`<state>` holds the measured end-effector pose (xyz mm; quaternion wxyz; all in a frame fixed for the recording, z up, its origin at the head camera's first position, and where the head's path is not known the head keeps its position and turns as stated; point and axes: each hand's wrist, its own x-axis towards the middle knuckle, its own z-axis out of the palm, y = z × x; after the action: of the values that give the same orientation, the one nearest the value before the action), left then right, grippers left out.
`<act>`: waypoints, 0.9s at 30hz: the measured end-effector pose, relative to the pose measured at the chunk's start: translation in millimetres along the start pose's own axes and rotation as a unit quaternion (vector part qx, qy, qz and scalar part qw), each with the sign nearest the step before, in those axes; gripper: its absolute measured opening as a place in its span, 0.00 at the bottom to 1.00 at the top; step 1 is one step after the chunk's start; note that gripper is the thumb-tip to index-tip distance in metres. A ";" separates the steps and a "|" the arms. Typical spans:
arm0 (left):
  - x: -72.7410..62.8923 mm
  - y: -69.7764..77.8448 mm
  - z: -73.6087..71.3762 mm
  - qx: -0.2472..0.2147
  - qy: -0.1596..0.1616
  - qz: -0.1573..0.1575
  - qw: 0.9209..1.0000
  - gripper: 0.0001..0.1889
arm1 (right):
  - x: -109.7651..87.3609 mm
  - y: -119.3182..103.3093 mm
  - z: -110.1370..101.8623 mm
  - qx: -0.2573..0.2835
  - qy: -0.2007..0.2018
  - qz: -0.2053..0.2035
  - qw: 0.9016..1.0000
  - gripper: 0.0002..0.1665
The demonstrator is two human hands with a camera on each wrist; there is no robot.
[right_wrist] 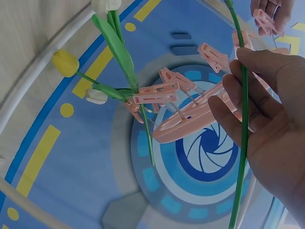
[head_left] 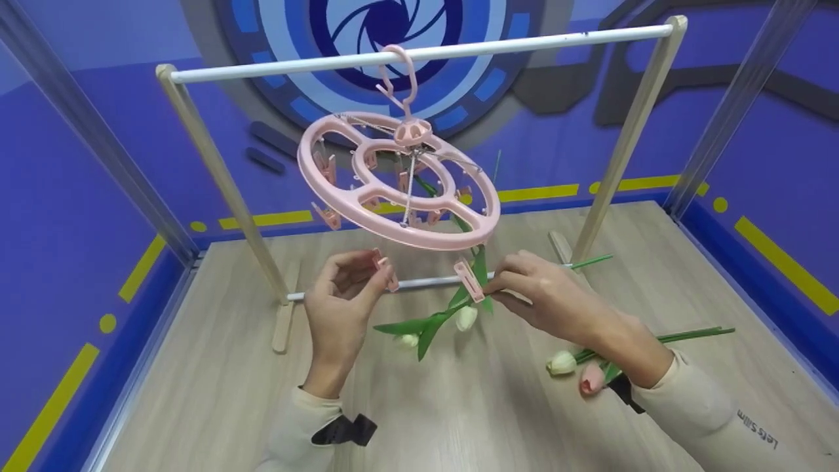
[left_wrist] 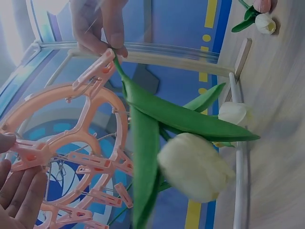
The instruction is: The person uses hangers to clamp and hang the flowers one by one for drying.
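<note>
A round pink clip hanger (head_left: 393, 229) hangs tilted, with pink clothespins below its ring. My left hand (head_left: 341, 301) pinches one clothespin (head_left: 387, 270) at the near side between thumb and fingers. My right hand (head_left: 557, 295) pinches the green stem of a white tulip (left_wrist: 195, 167), close to another clothespin (head_left: 469, 282). That clothespin's tip meets the stem; whether it grips the stem I cannot tell. The tulip's leaves (head_left: 426, 328) and bloom point left, its stem end right. Behind it hang another white tulip (head_left: 467, 318) and a yellow tulip (right_wrist: 65, 63).
The hanger's hook (head_left: 400, 72) loops over the white bar (head_left: 524, 46) of a wooden-legged rack. On the table (head_left: 216, 393), by the right forearm, lie a white tulip (head_left: 562, 362) and a pink tulip (head_left: 592, 379). Blue panels (head_left: 754, 164) stand around the table.
</note>
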<state>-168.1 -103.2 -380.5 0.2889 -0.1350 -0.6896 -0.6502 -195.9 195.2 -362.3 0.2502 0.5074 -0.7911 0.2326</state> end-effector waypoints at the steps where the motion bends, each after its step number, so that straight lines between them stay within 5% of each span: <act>1: -0.6 -0.5 0.3 -0.004 -0.003 -0.004 1.000 0.18 | -0.7 0.6 -0.2 -0.009 -0.003 0.002 1.000 0.17; 7: -2.9 -1.2 1.1 -0.008 -0.015 -0.016 1.000 0.24 | -3.9 4.8 -0.9 -0.046 -0.009 0.014 0.999 0.15; 17: -6.0 -4.7 2.2 -0.002 -0.051 -0.002 0.999 0.18 | -6.9 10.8 -0.6 -0.060 -0.020 0.045 0.997 0.14; 27: -8.5 -9.3 5.2 0.001 -0.078 -0.003 0.997 0.18 | -4.2 11.2 -0.4 0.000 0.050 0.006 0.999 0.21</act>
<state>-167.7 -97.6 -392.9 0.2325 -0.1832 -0.7114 -0.6375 -204.6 202.6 -366.0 0.2878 0.4905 -0.7807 0.2588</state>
